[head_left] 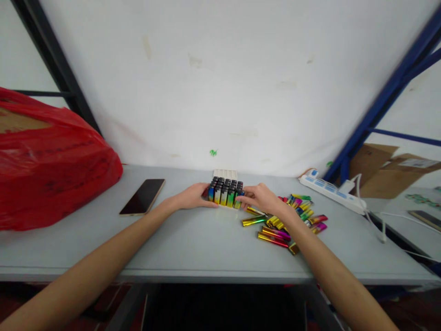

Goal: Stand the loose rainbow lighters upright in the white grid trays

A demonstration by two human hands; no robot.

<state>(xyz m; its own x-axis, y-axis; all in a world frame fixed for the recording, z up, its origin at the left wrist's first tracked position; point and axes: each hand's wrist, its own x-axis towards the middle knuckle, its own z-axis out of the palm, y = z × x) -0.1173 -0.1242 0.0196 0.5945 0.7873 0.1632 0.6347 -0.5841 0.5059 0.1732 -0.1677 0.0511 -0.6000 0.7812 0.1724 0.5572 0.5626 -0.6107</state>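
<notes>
Two hands frame a block point(224, 192) of lighters on the grey surface point(193, 248). The block stands directly between the left hand point(193, 196) and the right hand point(261, 196), its long side running crosswise from one set of fingers to the other, while each lighter in it stands upright, black cap uppermost. The left fingers are parted around the block's left end, the thumb along its lower front edge; whether they press or merely steady it cannot be told. The right fingers bend inward and touch the front right corner; whether they pinch a single lighter there is too small to tell. Just beyond the block, as seen from both sets of fingers, a pale tray point(225, 174) shows at the foot of the wall point(220, 92). The pile point(274, 222) of loose, shiny lighters lies to the right of the right fingers and on their near side, partly hidden by the right forearm; its members rest flat, their long axes pointing in mixed directions, and the right hand is clearly the nearer of the two. A phone point(143, 197) lies flat to the left of the left fingers, well apart from them, its long axis slanting away from the near edge.
</notes>
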